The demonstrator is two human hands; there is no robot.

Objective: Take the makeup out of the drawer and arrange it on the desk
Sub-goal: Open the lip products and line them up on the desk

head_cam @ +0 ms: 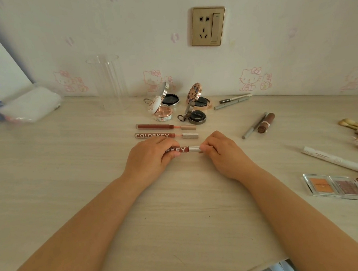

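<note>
**Carefully now: third lip gloss held at both ends**

Both hands gripped one dark-red lip gloss tube [180, 150] just above the desk [179, 219]. The left hand [149, 160] was curled round the lettered barrel, while the right hand [221, 153] pinched the silver cap [194, 149] between fingertips and thumb.

Judging from that grip, a pull on the cap could swing the wand onto the pale desk and smear it. An elbow drifting outward might nudge the eyeshadow palettes [336, 186] lying to the right of the right forearm.

Counted: two lip glosses [154, 126] lay uncapped just beyond the knuckles, so three with the held one. Four open compacts [162, 111] stood farther beyond them. Three slim pencils [232, 102] and one brown lipstick [266, 122] lay beyond the right hand. One white tube [334, 161] lay to its right; the brushes [355, 124] at the frame edge I could not count.
</note>
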